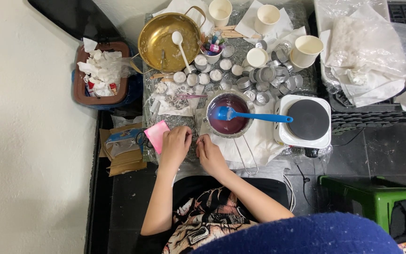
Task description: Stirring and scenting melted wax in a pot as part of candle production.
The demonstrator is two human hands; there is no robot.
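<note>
My left hand (175, 145) and my right hand (209, 151) rest close together on the foil-covered table's front edge (301, 153). Both pinch something very small and thin between the fingertips; what it is I cannot tell. Beside my left hand lies a pink paper piece (156, 134). Just beyond my right hand stands a small metal pot (228, 114) of purple liquid with a blue spatula (254, 115) lying in it, handle pointing right.
A white hot plate with a black top (306, 121) stands at the right. Several small metal cups (264, 80), white paper cups (305, 49) and a brass pan with a white spoon (167, 37) fill the back. A bin of white scraps (100, 73) stands left, a green stool (377, 197) right.
</note>
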